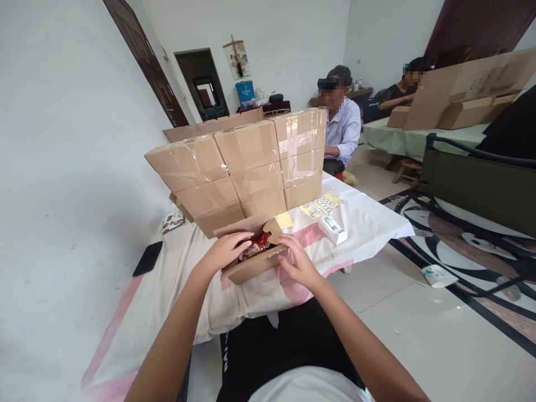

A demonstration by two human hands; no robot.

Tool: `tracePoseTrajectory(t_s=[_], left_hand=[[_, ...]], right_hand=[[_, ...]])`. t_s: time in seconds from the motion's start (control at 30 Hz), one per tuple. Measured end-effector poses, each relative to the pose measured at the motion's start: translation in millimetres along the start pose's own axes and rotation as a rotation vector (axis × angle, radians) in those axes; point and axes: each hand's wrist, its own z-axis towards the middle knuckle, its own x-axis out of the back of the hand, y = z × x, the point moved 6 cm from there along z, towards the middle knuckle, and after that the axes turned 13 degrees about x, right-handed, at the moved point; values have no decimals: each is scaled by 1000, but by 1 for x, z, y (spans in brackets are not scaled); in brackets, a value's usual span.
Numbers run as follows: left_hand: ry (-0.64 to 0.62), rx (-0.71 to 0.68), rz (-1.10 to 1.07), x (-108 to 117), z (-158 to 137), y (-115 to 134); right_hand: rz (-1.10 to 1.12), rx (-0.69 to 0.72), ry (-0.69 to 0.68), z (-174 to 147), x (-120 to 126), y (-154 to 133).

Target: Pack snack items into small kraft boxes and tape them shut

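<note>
A small cardboard box [254, 268] lies with its top open at the near edge of the cloth-covered table. Inside it is something in red, patterned wrapping [260, 245]; its kind is unclear. My left hand [224, 251] grips the box's left end, its fingers reaching over the rim towards the red contents. On the other end, my right hand [299, 261] has its fingers at the raised side flap [273, 229] and its thumb by the front wall. The back flap stands up, leaning near the stacked boxes.
Taped cardboard boxes [251, 167] form a wall behind. A white box-shaped device [333, 230], yellow sheet [320, 205] and black phone [148, 259] lie on the table [368, 218]. One person [345, 125] sits beyond; another [400, 92] is farther right. A paper cup [438, 276] lies on the floor.
</note>
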Motion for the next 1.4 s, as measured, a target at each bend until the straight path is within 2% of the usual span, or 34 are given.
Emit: tracePoseTrajectory(t_s=[0.17, 0.27, 0.5, 0.6, 0.67, 0.73, 0.8, 0.9, 0.97, 1.07, 1.17, 1.23, 1.4], left_hand=[[21, -69, -14, 2, -25, -15], [92, -89, -62, 0, -28, -24], [447, -108, -331, 9, -39, -56], [668, -60, -445, 12, -54, -80], [754, -14, -553, 9, -63, -96], [693, -10, -696, 1, -67, -106], [538, -46, -741, -7, -68, -104], [332, -114, -543, -14, -72, -86], [275, -116, -463, -14, -75, -76], [396, -25, -519, -5, -80, -72], [503, 100, -502, -1, -80, -74], [484, 136, -406, -5, -76, -75], [407, 16, -134, -13, -69, -69]], right_hand=[[15, -58, 65, -2, -10, 15], [35, -65, 112, 1, -18, 22], [21, -47, 187, 5, -25, 27], [3, -63, 190, 3, -27, 29], [-10, -68, 204, 4, -28, 30], [-17, -87, 220, 5, -30, 32], [-30, -137, 232, 8, -33, 35], [-80, -229, 278, 10, -36, 37], [-116, -265, 290, 11, -39, 37], [-165, -284, 264, 13, -43, 34], [-223, -242, 199, 16, -49, 31], [-269, -201, 146, 17, -53, 30], [-261, -191, 135, 13, -60, 32]])
